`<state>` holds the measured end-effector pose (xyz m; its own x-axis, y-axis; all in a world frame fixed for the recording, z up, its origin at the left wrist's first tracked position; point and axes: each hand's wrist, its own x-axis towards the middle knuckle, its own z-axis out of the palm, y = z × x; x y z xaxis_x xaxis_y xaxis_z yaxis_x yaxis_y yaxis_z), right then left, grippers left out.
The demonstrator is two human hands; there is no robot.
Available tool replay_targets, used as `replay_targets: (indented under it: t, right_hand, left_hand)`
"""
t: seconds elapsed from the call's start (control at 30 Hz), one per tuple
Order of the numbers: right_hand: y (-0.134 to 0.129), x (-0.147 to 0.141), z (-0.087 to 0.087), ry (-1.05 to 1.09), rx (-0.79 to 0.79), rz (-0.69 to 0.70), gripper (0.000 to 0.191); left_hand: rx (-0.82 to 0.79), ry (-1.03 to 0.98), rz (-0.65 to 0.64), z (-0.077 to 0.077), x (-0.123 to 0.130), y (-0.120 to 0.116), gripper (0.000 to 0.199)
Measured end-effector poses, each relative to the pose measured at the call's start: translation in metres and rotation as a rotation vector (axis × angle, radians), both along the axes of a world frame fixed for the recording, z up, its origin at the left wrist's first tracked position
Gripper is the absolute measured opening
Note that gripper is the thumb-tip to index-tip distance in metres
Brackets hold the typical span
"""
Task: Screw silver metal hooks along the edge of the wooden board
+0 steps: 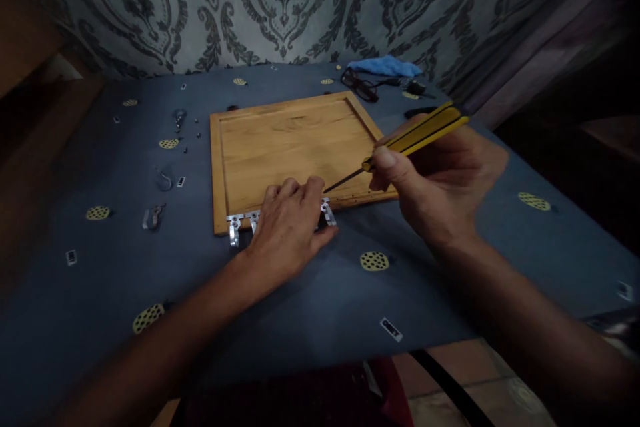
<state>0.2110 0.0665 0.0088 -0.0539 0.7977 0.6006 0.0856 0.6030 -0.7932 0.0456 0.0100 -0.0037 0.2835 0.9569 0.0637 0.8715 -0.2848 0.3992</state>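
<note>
A blue patterned tablecloth [310, 310] spreads before the person, a framed wooden panel [295, 147] lying flat on it. The right hand [443, 177] grips a yellow-handled screwdriver [423, 135], tip down near the left hand [287, 220], which lies over a hooked metal strip [236, 219] at the panel's near edge; whether its fingers grip, I can't tell. Loose hooks [154, 215] sit leftward, near tiny pieces [199, 135].

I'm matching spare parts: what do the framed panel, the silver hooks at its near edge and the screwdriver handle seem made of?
Framed panel: wood, perhaps varnished; grain shows.
Silver hooks: probably metal, polished or plated; bright glints.
Screwdriver handle: likely plastic, smooth yellow with dark stripes.
</note>
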Motion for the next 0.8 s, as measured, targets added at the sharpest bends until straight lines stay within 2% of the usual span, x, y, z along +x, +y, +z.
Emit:
replay_targets:
  t: [0.23, 0.43, 0.63, 0.8]
  right_hand:
    - [0.004, 0.0021, -0.0017, -0.127, -0.007, 0.068, 0.03]
    - [0.0037, 0.0041, -0.0067, -0.204, -0.004, 0.021, 0.033]
    - [0.0041, 0.0057, -0.008, -0.235, 0.015, 0.035, 0.032]
    - [0.0019, 0.0073, -0.0032, -0.334, 0.102, 0.086, 0.031]
  left_hand:
    - [0.028, -0.005, 0.009, -0.0034, -0.0003, -0.0004, 0.037]
    - [0.018, 0.016, -0.002, -0.0014, 0.0001, 0.0001, 0.036]
    - [0.01, 0.013, -0.004, -0.0011, -0.0002, -0.0001, 0.035]
    - [0.014, 0.015, -0.008, -0.0013, 0.0002, 0.0, 0.041]
